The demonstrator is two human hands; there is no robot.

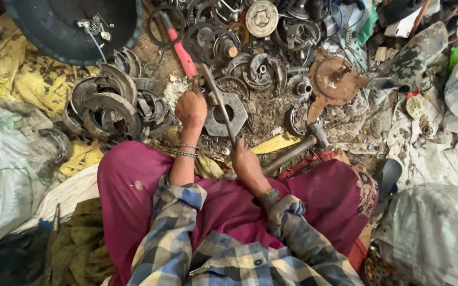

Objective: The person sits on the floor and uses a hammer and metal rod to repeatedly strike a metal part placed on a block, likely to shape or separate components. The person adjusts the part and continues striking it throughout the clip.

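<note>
Right hand (246,161) closed round lower end of a thin metal rod (219,105), rod slanting up over a grey hexagonal plate (223,114); left hand (190,108) fisted beside the plate, what it grips unclear; red-handled tool (181,51) just above; curved rusty brake shoes (107,103) heaped left; yellow sacking (25,79) and white sacks (3,169) over littered ground.

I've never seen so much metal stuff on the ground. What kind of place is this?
Probably a scrap-metal sorting spot or a rough repair workshop. A pile of curved brake shoes lies on the ground, a rusty round plate sits among worn rings and gears, and the right hand holds a metal rod over a hexagonal metal block.
</note>
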